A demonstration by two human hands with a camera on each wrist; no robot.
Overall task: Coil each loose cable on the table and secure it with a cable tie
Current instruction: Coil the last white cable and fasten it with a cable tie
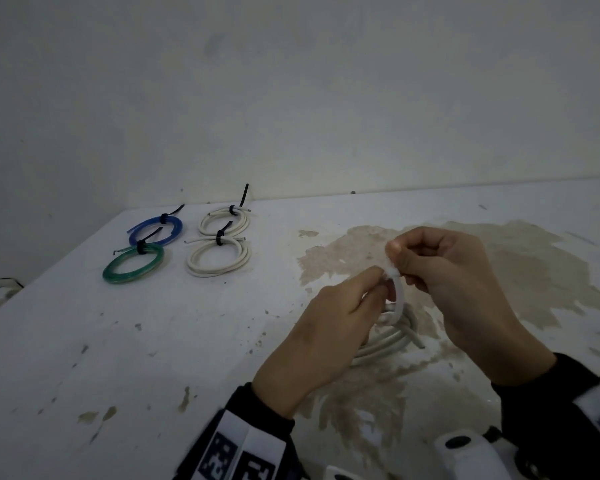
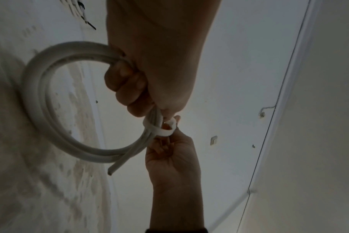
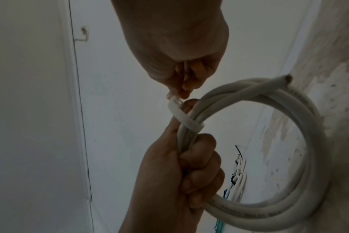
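A white cable coil hangs just above the stained table, mostly hidden behind my hands in the head view. My left hand grips the bundled strands of the coil in a fist. A white cable tie is looped round those strands just beyond the fist. My right hand pinches the tie's tail at its head, and the loop is still slack round the coil. One cut cable end sticks out of the coil.
Four coils bound with black ties lie at the back left: blue, green, and two white ones. A wall rises behind the table. The table's left edge runs diagonally at the far left.
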